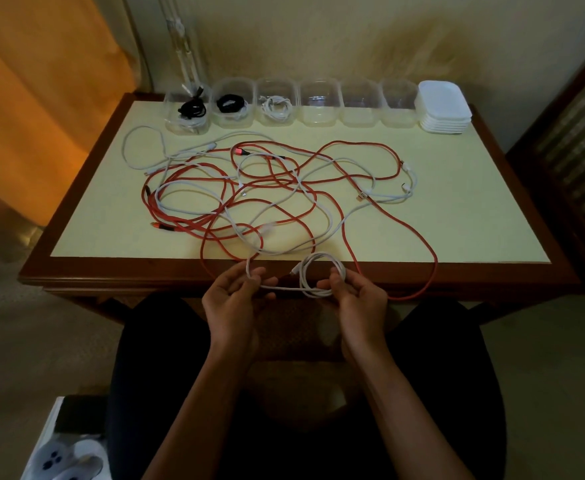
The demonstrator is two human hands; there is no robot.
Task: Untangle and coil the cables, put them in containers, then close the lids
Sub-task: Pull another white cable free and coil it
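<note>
Yellow-topped table (pixel 457 216): at 6 o'clock, right hand (pixel 357 292) pinches white cable coil (pixel 322 275); left hand (pixel 235 292) fingers curl around its tail, feeding slack.

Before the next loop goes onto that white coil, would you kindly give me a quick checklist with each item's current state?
1. Right hand holds the partly wound white cable coil: ok.
2. Left hand pinches the same cable's loose run: ok.
3. Rest of the cable free of the tangled red and white cables on the table: cannot tell.
4. Empty clear plastic container available: ok.
5. Stack of white lids within view: ok.
</note>
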